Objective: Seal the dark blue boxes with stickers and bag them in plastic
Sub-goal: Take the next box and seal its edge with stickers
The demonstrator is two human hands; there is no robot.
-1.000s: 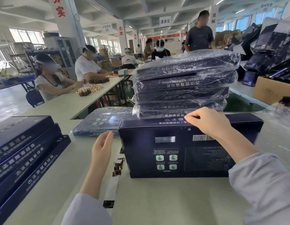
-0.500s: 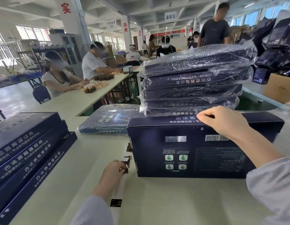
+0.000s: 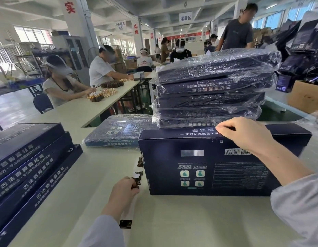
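Since a second ago our left hand [image 3: 124, 191] has dropped from beside the dark blue box [image 3: 199, 168] to the sticker strip [image 3: 128, 210] on the bench [image 3: 190, 221], fingers [image 3: 130, 181] pinched on one dark sticker [image 3: 136, 181]. Our right hand [image 3: 243, 134] curls its fingers over the top edge of the box, which stands on its long side just before the stack of bagged boxes [image 3: 213, 90]. Sealing step, we judge: next, peel the sticker clean and press it across the flap seam.

Counts: 1 upright box [image 3: 217, 168], 3 unbagged boxes [image 3: 26, 157] stacked left, 5 bagged boxes [image 3: 213, 86] stacked, 1 bagged box [image 3: 117, 131] lying flat. Several stickers [image 3: 137, 181], too small to count.
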